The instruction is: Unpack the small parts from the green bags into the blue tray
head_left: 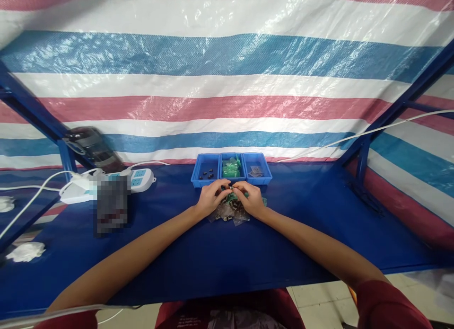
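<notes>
My left hand (213, 196) and my right hand (251, 198) meet in front of the blue bins, thumbs and fingertips pinched close together. Between them is a small item, too tiny to name, with a pale glint. Just below lies a pile of clear plastic bags and small dark and metallic parts (227, 211), partly hidden by both hands. Behind them stand three joined blue bins. Several small dark parts lie in the left bin (196, 175), green packets (231, 168) fill the middle one, and clear little bags (256, 171) lie in the right one.
At left a white power strip (144, 178) with plugged cables lies behind a blurred-out dark object (112, 203). A dark bottle-like object (94, 146) leans at the back left. Crumpled white tissue (26, 252) sits far left. Blue frame posts (362, 158) flank the blue table (227, 258).
</notes>
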`<state>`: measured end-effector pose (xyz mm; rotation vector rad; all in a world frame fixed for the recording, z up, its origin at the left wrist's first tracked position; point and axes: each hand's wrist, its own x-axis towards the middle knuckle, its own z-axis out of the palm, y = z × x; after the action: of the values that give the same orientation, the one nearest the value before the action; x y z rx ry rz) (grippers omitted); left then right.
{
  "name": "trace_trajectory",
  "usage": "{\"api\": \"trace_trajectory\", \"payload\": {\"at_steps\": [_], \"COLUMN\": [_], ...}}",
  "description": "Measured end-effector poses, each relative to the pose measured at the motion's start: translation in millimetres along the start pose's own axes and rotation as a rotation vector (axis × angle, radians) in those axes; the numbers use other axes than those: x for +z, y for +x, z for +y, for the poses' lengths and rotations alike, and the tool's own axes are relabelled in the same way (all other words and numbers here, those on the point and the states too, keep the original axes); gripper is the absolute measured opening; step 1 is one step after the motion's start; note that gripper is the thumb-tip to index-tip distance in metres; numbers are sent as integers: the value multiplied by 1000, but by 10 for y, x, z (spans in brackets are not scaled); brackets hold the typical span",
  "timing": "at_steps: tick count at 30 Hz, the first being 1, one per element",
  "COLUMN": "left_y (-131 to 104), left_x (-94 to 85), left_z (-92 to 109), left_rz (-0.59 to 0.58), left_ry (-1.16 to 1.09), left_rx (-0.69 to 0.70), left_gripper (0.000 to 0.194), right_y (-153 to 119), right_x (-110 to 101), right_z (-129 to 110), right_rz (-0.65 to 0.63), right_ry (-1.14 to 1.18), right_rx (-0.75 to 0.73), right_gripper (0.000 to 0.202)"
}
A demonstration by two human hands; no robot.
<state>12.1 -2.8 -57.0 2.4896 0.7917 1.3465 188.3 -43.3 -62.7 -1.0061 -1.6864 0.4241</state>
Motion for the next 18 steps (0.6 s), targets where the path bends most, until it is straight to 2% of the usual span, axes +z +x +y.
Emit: {"api": "trace_trajectory", "payload": {"at_steps": [7,18], "left_y": [43,58], "left_x": [-13,-27], "left_z": [26,70], "left_rz": [12,14], "left_ry": [-9,-20], "left_rx": [82,65], "left_gripper": [18,15], "right_y": [4,9], "right_x": [-21,-33], "right_z": [-22,-21], "right_rz": [5,13], "right_ry": [-8,-40], "right_rx": [15,-7], "right_gripper": [25,26]}}
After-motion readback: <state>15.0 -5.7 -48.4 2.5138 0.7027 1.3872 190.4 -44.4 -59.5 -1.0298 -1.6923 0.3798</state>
